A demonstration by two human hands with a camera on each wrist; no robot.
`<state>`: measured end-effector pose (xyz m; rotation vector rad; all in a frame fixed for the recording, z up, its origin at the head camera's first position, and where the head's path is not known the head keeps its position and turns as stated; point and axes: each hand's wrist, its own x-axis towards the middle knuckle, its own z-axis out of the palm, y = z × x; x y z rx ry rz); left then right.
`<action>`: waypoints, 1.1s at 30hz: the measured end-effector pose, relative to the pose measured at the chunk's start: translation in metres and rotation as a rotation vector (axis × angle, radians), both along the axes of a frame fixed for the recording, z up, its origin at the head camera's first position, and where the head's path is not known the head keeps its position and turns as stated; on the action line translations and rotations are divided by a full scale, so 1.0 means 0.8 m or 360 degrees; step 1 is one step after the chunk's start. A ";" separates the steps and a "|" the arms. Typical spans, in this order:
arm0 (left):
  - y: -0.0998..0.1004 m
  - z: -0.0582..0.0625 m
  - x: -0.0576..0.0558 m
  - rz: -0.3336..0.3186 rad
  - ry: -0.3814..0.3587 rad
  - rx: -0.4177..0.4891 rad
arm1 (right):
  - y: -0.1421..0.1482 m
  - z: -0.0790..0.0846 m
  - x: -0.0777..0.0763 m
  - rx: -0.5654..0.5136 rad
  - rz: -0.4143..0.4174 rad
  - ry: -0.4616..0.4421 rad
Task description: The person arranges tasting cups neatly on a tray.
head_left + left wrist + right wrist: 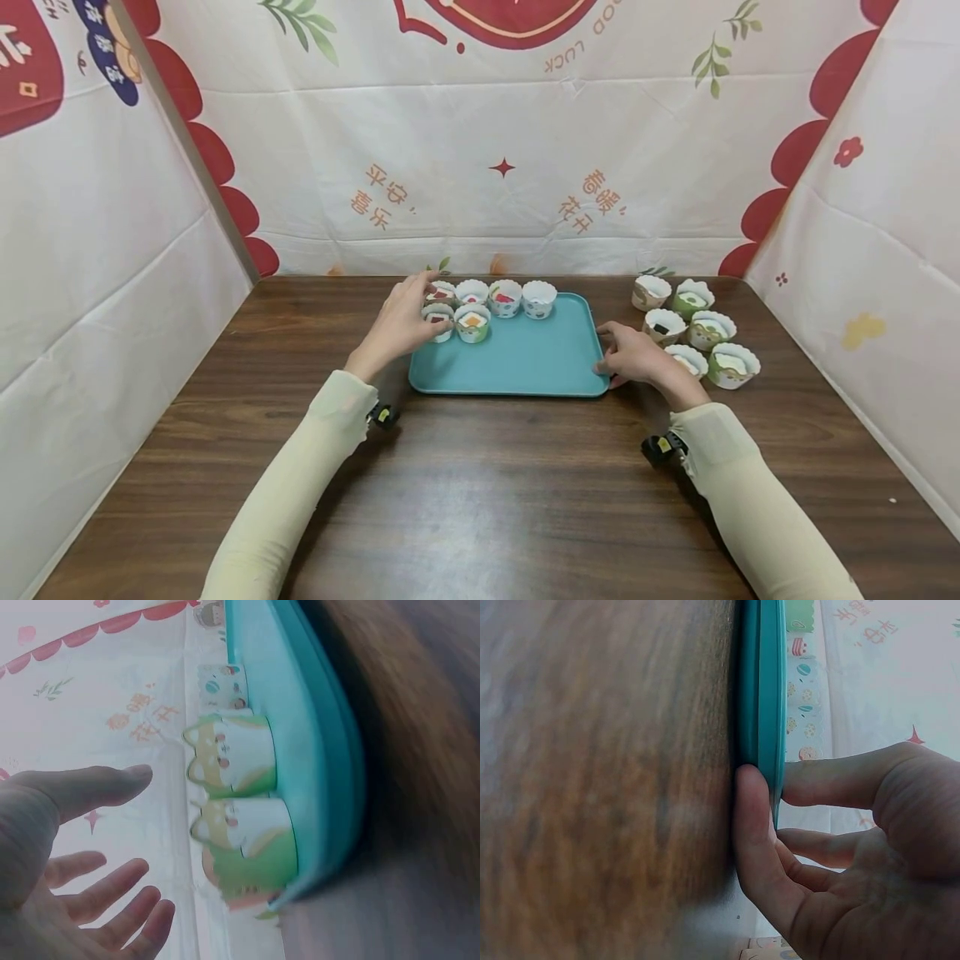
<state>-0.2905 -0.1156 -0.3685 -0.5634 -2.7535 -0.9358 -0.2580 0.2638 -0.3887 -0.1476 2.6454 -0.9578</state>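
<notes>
A teal tray (525,367) lies on the table, with several paper cups along its back left part. One green cup (472,323) there shows an orange piece inside; a blue-patterned cup (506,298) holds something red. My left hand (401,321) hovers by the leftmost cups, thumb and fingers spread. In the left wrist view its palm faces two cups with dog faces (244,754), a gap between them and the fingertips. With the right hand (637,354) I grip the tray's right rim. The right wrist view shows fingers on both sides of that rim (769,697).
Right of the tray stands a group of several paper cups (711,330), close to my right hand and forearm; one brown cup (664,327) contains a dark piece. A printed white cloth (480,183) rises behind the wooden table (480,483) and along both sides.
</notes>
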 end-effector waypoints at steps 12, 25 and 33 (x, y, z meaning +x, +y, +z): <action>-0.048 -0.015 0.013 0.0149 -0.0087 0.0057 | 0.002 -0.004 -0.001 -0.0018 -0.0023 -0.0006; -0.055 -0.028 0.018 0.0074 -0.0708 0.0169 | 0.003 0.001 0.000 -0.0047 0.0004 -0.0046; -0.049 -0.037 0.019 0.0018 -0.0885 0.0320 | 0.005 0.006 0.000 -0.0027 0.0035 -0.0039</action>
